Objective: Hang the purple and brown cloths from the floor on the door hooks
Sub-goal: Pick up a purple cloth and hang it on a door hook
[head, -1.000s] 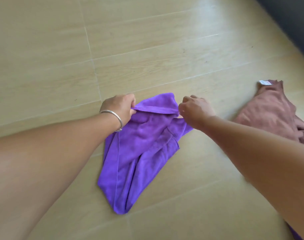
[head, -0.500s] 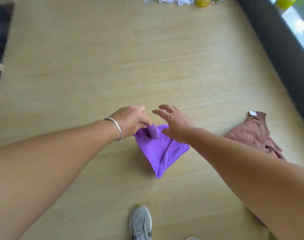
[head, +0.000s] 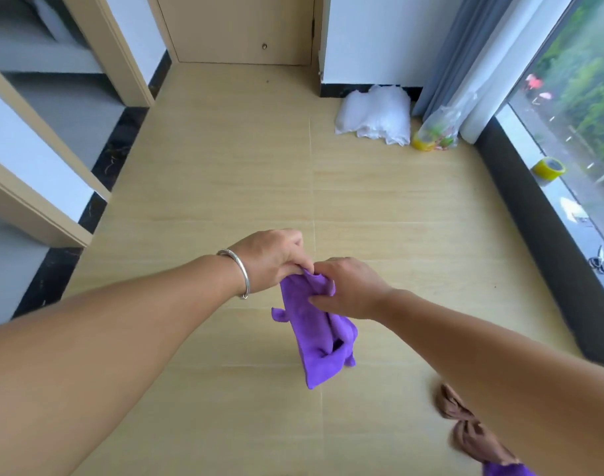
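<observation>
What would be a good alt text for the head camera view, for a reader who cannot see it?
Two bare hands hold up a purple cloth by its top edge, the left hand and right hand pinching it so that it hangs above a tan tile floor. A brown cloth lies on the floor at lower right, and a closed wooden door stands ahead.

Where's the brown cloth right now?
The brown cloth lies on the floor at the lower right of the head view, partly hidden under the right forearm, below and right of the purple cloth.
</observation>
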The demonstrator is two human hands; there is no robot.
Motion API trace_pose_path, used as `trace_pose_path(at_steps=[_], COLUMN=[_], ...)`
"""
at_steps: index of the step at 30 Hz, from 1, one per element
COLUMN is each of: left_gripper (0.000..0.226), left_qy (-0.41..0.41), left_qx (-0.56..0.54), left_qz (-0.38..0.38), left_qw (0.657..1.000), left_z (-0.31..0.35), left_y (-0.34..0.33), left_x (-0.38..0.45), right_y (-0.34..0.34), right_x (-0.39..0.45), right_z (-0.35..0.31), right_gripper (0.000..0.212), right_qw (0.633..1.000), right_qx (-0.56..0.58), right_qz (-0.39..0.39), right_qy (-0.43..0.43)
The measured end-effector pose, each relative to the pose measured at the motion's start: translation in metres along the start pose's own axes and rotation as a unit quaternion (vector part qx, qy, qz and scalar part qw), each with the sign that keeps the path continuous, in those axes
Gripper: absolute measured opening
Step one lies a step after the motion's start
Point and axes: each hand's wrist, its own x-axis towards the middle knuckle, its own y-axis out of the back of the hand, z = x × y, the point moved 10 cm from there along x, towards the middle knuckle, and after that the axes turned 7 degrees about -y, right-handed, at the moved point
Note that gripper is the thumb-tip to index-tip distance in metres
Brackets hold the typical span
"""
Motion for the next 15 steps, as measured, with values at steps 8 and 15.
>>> trace_pose_path(at_steps=[8, 15], left_gripper=[0.018, 0.017], left_qy=[0.0, 0.028], left_qx=[0.044, 0.094], left_qz=[0.072, 0.128], left_qw=[0.996, 0.987], left_z=[-0.022, -0.047], left_y=[0.058, 0.063], left_x=[-0.005, -0.011], right_y=[0.049, 0.012], right_x=[0.006, 0.019], right_z=[-0.024, -0.021], right_gripper=[0.014, 0.017], right_qw=[0.998, 0.996], right_qx=[0.036, -0.048], right_qz=[0.045, -0.013], right_qy=[0.035, 0.074])
